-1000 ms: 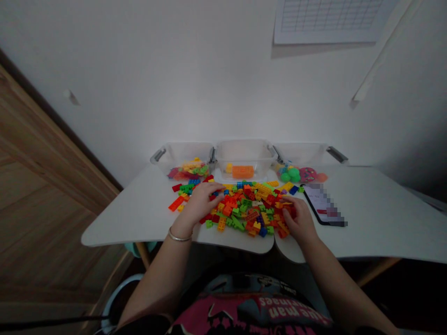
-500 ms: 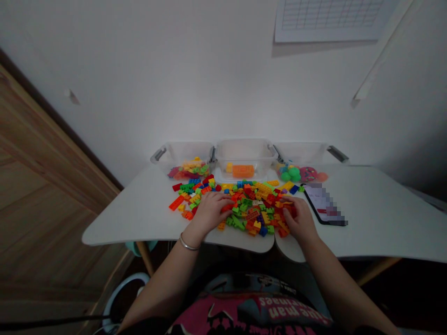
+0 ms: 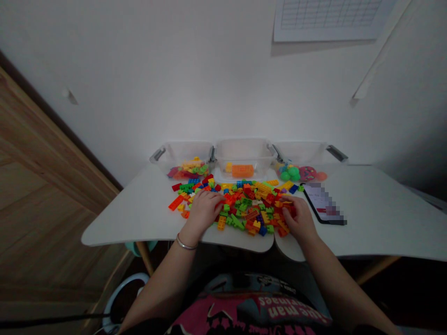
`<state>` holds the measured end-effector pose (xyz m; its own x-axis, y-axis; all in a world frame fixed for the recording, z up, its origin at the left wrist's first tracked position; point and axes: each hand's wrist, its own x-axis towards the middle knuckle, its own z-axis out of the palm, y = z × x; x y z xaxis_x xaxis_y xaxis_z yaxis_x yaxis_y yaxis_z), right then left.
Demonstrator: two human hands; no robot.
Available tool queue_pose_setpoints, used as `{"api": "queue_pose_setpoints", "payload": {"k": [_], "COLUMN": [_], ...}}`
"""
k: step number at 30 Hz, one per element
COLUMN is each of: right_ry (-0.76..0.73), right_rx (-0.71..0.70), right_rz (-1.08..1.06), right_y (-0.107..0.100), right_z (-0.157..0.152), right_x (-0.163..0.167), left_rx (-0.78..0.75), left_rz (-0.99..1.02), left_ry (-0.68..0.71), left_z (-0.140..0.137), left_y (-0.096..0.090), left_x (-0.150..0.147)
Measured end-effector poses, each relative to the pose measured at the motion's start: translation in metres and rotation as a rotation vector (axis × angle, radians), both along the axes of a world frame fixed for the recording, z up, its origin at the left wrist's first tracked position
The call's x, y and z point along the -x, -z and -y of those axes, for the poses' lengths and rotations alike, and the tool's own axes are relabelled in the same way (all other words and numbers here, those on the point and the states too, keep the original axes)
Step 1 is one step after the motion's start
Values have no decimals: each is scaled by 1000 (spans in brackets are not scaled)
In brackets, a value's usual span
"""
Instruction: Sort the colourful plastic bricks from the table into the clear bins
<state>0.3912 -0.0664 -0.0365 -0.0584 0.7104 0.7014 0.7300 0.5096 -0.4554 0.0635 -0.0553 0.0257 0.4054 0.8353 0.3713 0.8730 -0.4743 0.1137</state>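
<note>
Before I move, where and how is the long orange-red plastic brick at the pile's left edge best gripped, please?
Probably across its long sides, mid-length, from above on the left: the long orange-red plastic brick lies diagonally, with a small yellow plastic brick close on its right.

Open air lies above the fingers [image 3: 211, 195] — between left and right ones bricks [image 3: 246, 204] crowd; beyond them bins [image 3: 244, 149] stand, rightward a phone [image 3: 318, 201].

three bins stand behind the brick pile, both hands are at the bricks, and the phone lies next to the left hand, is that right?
Not quite: the phone lies next to the right hand, not the left hand, as the head view shows. Three bins do stand behind the bricks, and both hands are at the bricks.
</note>
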Motion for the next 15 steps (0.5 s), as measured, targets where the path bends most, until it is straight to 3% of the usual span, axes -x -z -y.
{"api": "queue_pose_setpoints", "payload": {"k": [6, 15], "right_ry": [3, 8], "right_rx": [-3, -8], "right_rz": [12, 26], "right_y": [2, 1], "right_z": [-1, -1], "right_x": [-1, -1], "left_rx": [4, 6], "left_rz": [2, 7], "left_ry": [-16, 100], "left_z": [1, 6], "left_y": [0, 10], "left_x": [0, -16]}}
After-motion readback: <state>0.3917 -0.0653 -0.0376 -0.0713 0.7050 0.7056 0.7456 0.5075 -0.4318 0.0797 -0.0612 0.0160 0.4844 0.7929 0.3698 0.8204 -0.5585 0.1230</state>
